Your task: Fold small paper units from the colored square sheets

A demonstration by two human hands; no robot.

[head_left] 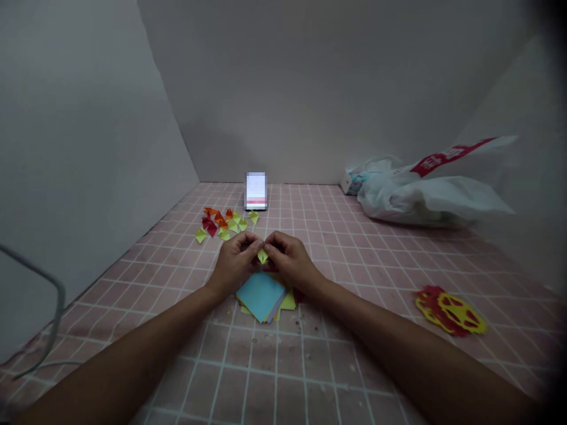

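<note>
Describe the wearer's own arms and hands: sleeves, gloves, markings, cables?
Left hand and right hand are ungloved, ordinary five-digit human hands. Left forearm and right forearm are sleeveless and taper to the wrists. No watch, bracelet or cable on either; no markings I can make out. Rings or nail details: too small to tell.

Left hand [239, 255] and right hand [287, 254] meeting, fingers pinched

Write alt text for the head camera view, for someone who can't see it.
The left hand and right hand pinch a small folded yellow paper above a stack of coloured paper squares. Beyond lie small folded red, orange and yellow papers and a lit screen; to the right, a white plastic bag and red and yellow cutouts.
</note>
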